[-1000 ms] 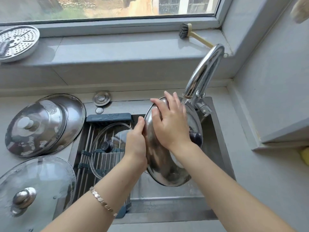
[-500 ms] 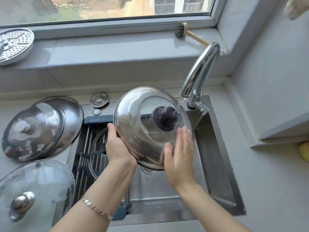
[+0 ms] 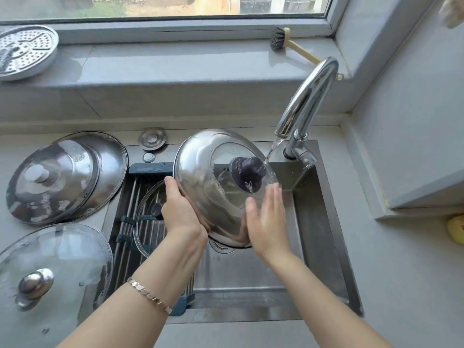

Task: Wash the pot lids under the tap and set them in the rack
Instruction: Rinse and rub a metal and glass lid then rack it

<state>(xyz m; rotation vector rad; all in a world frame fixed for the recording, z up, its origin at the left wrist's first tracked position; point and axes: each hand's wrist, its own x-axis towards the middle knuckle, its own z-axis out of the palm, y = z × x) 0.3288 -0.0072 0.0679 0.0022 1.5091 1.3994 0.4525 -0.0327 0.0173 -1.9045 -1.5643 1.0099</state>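
Over the sink I hold a steel pot lid [image 3: 200,177] with a dark knob, top side facing me, tilted under the running tap [image 3: 305,104]. Water strikes the knob. My left hand [image 3: 179,210] grips the lid's left rim. My right hand [image 3: 267,222] lies flat and open against its lower right edge, fingers straight. A glass lid [image 3: 148,212] rests on the roll-up rack [image 3: 126,222] across the sink's left half, partly hidden by my left hand.
Two stacked steel lids [image 3: 65,177] and a large glass lid [image 3: 50,272] lie on the counter at left. A perforated steamer plate [image 3: 23,51] and a dish brush [image 3: 288,45] sit on the windowsill. A sink plug [image 3: 152,139] lies behind the rack.
I have turned the lid from its underside to its knob side and brought it under the water stream. My right hand has moved from the lid's face to its lower right edge.
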